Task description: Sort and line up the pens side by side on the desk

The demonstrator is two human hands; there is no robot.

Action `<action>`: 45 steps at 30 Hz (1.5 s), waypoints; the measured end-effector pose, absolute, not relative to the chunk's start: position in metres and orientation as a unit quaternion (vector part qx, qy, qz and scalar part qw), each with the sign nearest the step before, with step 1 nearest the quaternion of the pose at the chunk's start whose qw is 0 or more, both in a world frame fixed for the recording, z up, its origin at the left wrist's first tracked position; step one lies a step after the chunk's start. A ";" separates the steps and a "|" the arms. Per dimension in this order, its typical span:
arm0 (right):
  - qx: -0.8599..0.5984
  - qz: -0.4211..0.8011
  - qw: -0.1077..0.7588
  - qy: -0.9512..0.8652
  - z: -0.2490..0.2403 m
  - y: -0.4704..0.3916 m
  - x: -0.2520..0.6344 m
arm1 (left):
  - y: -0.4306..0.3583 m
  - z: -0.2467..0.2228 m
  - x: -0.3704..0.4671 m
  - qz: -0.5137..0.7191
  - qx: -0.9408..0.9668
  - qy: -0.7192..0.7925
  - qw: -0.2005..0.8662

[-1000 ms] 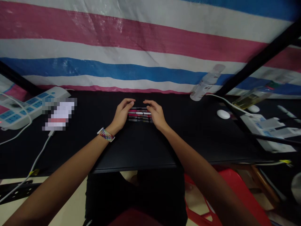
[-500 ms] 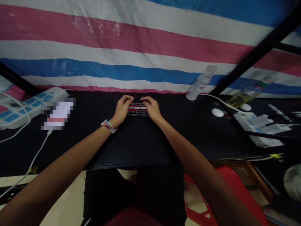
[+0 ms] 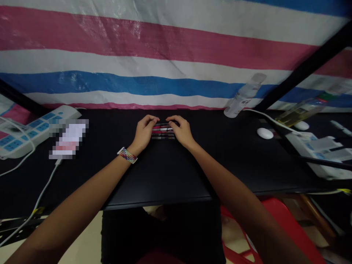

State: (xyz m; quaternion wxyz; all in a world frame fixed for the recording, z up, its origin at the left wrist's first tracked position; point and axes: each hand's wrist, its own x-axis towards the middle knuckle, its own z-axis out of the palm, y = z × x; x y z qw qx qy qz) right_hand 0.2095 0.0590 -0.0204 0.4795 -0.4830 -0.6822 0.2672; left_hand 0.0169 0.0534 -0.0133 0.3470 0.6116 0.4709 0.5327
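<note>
left hand [image 3: 144, 132], right hand [image 3: 182, 132], fingers curled

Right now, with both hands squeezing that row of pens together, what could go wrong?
1. The pens are only pressed between the left hand and right hand; uneven pressure could buckle the row and send some rolling across the black table.
2. A wide sweep right could topple the clear bottle.

The surface [image 3: 165, 172] is matt black and smooth. Behind it hangs a woven plastic tarp [image 3: 165, 47], faintly shiny and crinkled. The pens [image 3: 163, 132] look like glossy plastic, as does the white power strip [image 3: 33, 128].
</note>
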 end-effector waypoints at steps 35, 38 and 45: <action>-0.288 0.093 0.317 -0.899 0.001 0.023 0.210 | 0.056 -0.016 0.010 0.557 0.583 0.468 0.362; -0.279 0.090 0.303 -0.907 0.000 0.024 0.210 | 0.057 -0.017 0.011 0.559 0.589 0.466 0.351; -0.291 0.105 0.356 -0.882 0.005 0.028 0.214 | 0.043 -0.005 0.014 0.540 0.689 0.414 0.250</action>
